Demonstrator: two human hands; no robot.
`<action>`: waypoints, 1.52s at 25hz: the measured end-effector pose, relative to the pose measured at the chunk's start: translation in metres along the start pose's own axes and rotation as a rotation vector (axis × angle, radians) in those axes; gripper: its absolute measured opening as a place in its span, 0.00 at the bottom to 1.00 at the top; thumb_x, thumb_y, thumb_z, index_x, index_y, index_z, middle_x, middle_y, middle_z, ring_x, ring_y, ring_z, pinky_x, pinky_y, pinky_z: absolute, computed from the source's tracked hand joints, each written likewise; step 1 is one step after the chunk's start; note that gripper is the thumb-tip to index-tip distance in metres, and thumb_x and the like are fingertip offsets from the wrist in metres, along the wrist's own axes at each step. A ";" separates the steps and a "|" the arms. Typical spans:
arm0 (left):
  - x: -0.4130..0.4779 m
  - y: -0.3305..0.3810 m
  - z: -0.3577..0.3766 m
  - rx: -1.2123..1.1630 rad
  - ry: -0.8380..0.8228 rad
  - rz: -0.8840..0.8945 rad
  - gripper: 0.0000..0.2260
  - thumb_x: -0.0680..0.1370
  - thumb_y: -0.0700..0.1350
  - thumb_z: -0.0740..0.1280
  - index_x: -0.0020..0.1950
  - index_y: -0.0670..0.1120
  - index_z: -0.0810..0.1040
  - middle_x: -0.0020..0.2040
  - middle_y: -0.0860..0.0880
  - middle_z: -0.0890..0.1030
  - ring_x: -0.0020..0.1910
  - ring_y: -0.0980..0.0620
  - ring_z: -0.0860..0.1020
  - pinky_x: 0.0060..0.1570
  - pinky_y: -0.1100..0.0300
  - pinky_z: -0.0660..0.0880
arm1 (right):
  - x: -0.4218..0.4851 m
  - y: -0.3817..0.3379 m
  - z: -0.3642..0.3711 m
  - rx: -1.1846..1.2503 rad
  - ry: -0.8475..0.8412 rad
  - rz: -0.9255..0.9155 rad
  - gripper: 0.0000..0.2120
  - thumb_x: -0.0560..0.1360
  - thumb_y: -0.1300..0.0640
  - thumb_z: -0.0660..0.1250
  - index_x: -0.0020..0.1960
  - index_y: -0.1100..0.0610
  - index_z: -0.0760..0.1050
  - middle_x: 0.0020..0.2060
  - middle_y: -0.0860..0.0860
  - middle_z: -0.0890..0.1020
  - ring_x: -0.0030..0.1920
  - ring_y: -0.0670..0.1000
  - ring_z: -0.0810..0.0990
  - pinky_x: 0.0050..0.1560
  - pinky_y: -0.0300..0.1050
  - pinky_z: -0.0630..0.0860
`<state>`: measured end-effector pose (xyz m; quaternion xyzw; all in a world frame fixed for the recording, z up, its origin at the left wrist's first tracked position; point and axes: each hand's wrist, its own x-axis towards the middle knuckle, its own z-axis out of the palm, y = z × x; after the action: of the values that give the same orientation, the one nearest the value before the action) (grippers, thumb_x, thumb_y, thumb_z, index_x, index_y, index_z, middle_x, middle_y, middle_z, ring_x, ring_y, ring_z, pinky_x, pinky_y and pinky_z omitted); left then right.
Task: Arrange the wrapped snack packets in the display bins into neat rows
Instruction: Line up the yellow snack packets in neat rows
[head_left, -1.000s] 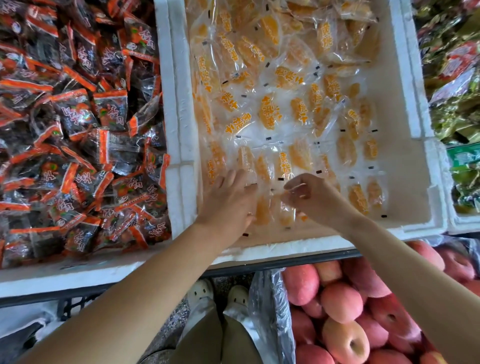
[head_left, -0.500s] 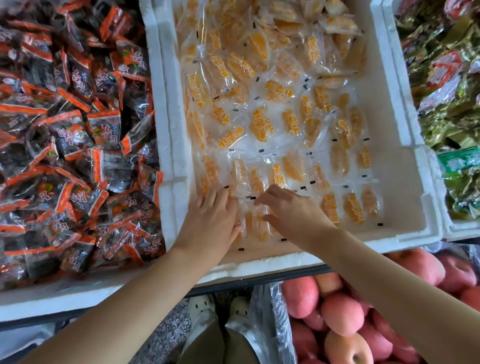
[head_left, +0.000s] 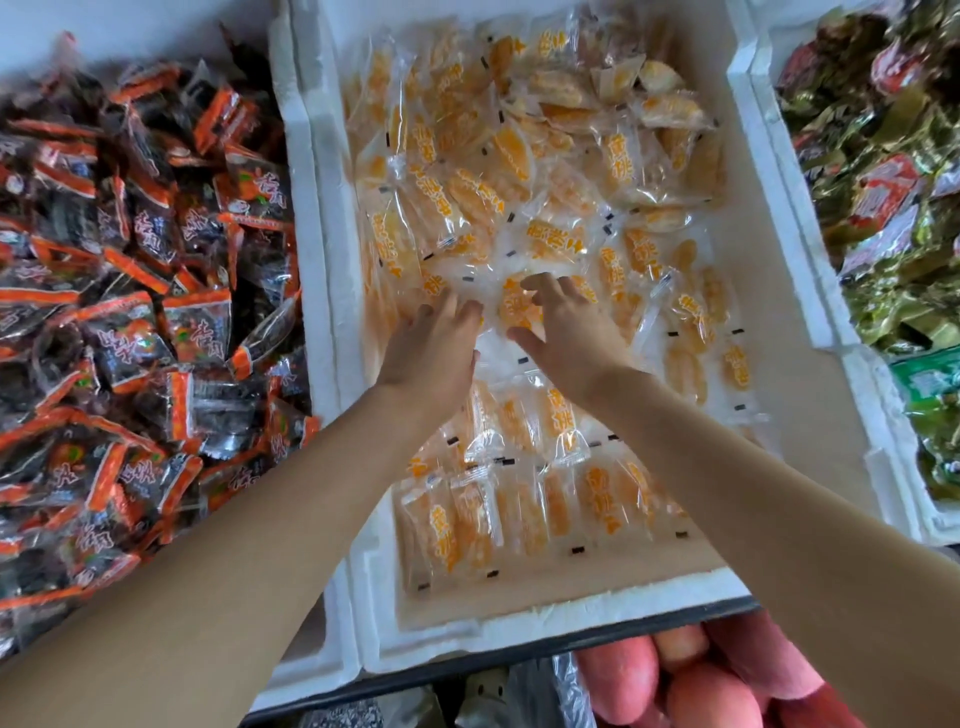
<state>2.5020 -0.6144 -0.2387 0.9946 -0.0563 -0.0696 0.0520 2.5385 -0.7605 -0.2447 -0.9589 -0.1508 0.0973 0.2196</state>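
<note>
Three white foam bins: the middle bin (head_left: 519, 623) holds dozens of yellow packets (head_left: 556, 244), the left bin (head_left: 306, 660) countless orange-black packets (head_left: 140, 312), the right bin (head_left: 935, 514) many green packets (head_left: 893, 270). Two hands (head_left: 431, 353). About four apples (head_left: 711, 696) below.

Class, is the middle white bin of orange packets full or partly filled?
Partly filled: bare floor of the bin shows right of the packets.

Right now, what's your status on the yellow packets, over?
Left grip open, flat on loose packets; right grip curled round one yellow packet. Near rows neat, far pile jumbled. Nothing blocking.
</note>
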 end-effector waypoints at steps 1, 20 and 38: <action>0.005 0.000 0.002 0.000 0.002 -0.017 0.21 0.79 0.38 0.64 0.71 0.44 0.64 0.67 0.43 0.65 0.59 0.41 0.73 0.45 0.52 0.69 | 0.006 -0.002 0.004 -0.020 -0.005 0.016 0.23 0.77 0.52 0.65 0.69 0.56 0.62 0.63 0.55 0.71 0.60 0.57 0.75 0.54 0.51 0.74; 0.013 0.004 0.002 -0.303 0.146 -0.079 0.17 0.78 0.47 0.66 0.64 0.43 0.70 0.64 0.43 0.68 0.61 0.42 0.71 0.50 0.53 0.70 | 0.026 0.006 0.000 0.369 0.083 0.234 0.18 0.74 0.56 0.69 0.60 0.57 0.68 0.45 0.49 0.79 0.44 0.51 0.77 0.41 0.42 0.69; -0.043 -0.015 0.002 -0.180 -0.081 0.201 0.16 0.77 0.57 0.64 0.53 0.44 0.72 0.53 0.51 0.73 0.51 0.52 0.74 0.42 0.59 0.71 | -0.074 0.025 0.004 -0.039 -0.179 0.046 0.21 0.75 0.48 0.66 0.65 0.52 0.67 0.62 0.48 0.70 0.49 0.50 0.79 0.49 0.51 0.77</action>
<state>2.4607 -0.5943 -0.2368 0.9717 -0.1510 -0.1090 0.1455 2.4744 -0.8048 -0.2505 -0.9537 -0.1497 0.1848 0.1841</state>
